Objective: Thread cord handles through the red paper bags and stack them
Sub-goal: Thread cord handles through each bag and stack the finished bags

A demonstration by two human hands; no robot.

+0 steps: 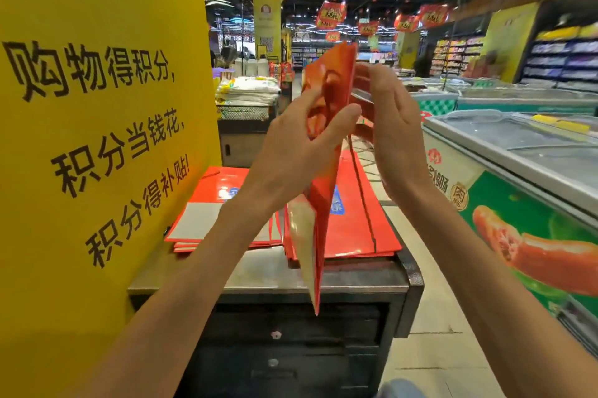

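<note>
Far left of the frame, the yellow sign wall [97,138] stands hard against the counter [268,274], so we have no room to swing out that way. Just right of it, in the lower middle, a flat stack of red bags [207,213] lies on the counter, and beside it a second red stack [359,222] with a dark cord [364,203] trailing across its top.

Centre frame now: our left hand [291,151] pinches the red paper bag [326,125] near its upper edge, thumb on the near face and fingers curled behind, the bag held edge-on and upright well above the counter, its bottom corner hanging down past the counter's front edge. Our right hand [388,125] sits just beside the bag's top, fingers curled in toward the opening; whether it already pinches a cord end there, we cannot tell.

We judge this bag light and thin, glossy enough to slip, stiff along its folds but quick to crease or tear at the handle holes. Best hold is up by the reinforced top rim, close to the holes.

To the right, the freezer chest [504,151] runs close alongside, leaving a narrow strip of floor [430,316]. Open room is mainly upward and toward us.
</note>
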